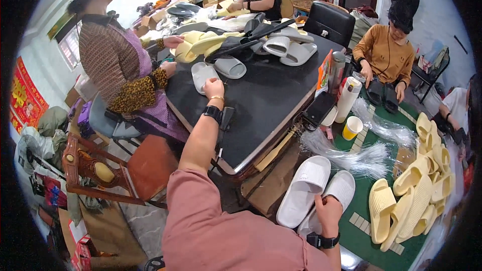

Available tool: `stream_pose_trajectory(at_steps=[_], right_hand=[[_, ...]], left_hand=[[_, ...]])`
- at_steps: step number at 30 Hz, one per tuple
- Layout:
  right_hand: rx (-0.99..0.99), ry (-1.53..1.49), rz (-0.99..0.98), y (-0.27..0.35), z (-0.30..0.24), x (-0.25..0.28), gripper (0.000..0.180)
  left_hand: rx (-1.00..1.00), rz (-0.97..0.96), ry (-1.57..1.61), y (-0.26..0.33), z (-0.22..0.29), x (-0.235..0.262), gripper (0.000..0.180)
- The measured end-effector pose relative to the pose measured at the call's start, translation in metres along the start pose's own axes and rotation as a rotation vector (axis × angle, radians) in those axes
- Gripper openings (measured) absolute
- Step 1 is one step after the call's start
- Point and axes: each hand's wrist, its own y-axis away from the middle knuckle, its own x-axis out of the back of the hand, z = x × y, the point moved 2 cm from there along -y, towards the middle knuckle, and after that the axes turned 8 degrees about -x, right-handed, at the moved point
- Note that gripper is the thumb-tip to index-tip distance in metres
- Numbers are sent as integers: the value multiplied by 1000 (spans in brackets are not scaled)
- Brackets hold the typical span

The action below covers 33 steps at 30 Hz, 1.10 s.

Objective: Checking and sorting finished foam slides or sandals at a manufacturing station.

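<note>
My left hand [214, 88] reaches over the black table [246, 125]. Its fingers are curled at the edge of a light grey slipper [202, 74]. Another grey slipper [230, 67] lies just right of that one. Close to me on the right, my right hand [329, 212] is closed on a pale grey-white slipper [342, 188], its thumb toward the strap. A matching slipper [303, 189] sits against its left side. What the fingers grip underneath is hidden.
Yellow slippers [409, 190] are heaped on the green table [351, 243], near bundles of clear plastic strands [351, 153]. A white bottle [348, 100] and yellow cup [352, 128] stand there. Co-workers sit at left and far right; a wooden chair [150, 168] stands left.
</note>
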Motion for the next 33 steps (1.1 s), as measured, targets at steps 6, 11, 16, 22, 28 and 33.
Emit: stream_pose_trajectory(at_steps=[6, 11, 16, 22, 28, 33], right_hand=[[-35, 26, -17, 0, 5, -1, 51], [-17, 12, -14, -1, 5, -2, 50], [-48, 30, -35, -1, 6, -4, 49], [-35, 24, -20, 1, 1, 1, 49], [-27, -5, -9, -1, 4, 1, 49], [-78, 39, -43, 1, -2, 4, 51]], left_hand=[[-186, -503, -777, 6, 21, 22, 38], [-367, -568, -873, -2, 27, 33, 32], [-668, -735, -931, 16, 38, 31, 32], [-761, -922, -803, 89, 78, 35, 36], [-782, -1119, -667, 195, 145, 56, 33], [-962, -1284, -492, 262, 170, 71, 27]])
